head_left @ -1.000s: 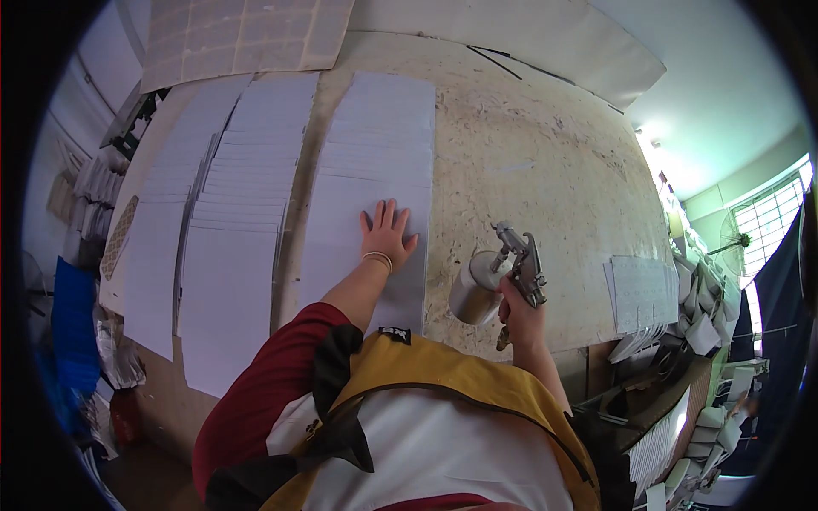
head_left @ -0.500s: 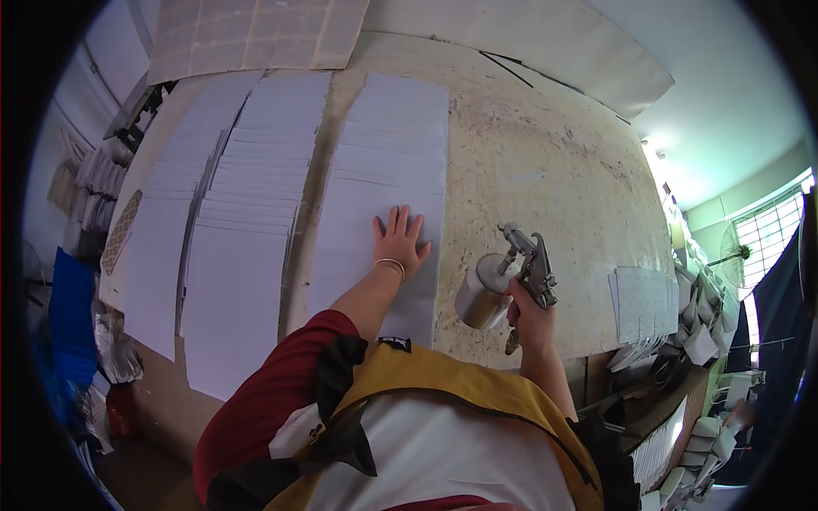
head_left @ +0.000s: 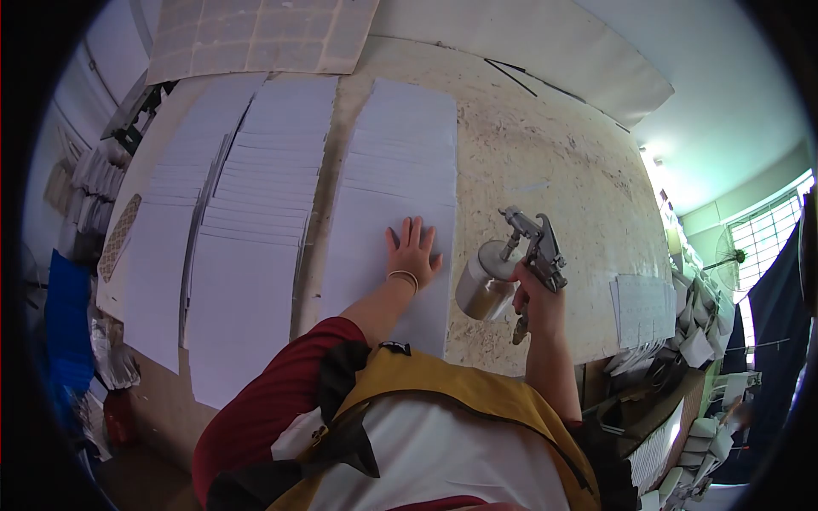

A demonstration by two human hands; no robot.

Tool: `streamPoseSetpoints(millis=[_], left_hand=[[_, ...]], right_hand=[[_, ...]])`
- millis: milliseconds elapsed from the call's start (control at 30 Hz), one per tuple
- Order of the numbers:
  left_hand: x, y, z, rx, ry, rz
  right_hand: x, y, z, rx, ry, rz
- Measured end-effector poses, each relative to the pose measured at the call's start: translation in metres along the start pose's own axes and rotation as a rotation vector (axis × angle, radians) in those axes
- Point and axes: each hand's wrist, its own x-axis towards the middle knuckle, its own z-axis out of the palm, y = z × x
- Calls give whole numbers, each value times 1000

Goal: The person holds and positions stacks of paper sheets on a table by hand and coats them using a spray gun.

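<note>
Beige stained tabletop, white sheets, barred window, fan, dark curtain

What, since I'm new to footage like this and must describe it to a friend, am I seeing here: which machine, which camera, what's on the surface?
There is no machine, just a person's two bare hands. One camera, worn on the head, looks forward and down, so the person's own apron shows below. On the worn worktable lie three long rows of overlapping white sheets; whether paper or board, I can't tell. The left hand rests flat on the rightmost row. The right hand grips what looks like a metal spray gun with a cup attached.
</note>
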Motion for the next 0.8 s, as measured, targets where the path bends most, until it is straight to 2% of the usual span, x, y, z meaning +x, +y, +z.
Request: streamPoseSetpoints(millis=[367,467,800], left_hand=[[0,-1,5,-12,15,19],[0,0,5,-11,13,10],[1,-2,9,-52,53,26]], right_hand=[[62,-21,-2,-127,-76,-32],[71,-32,5,-159,-173,-53],[105,-44,30,-162,-181,-58]])
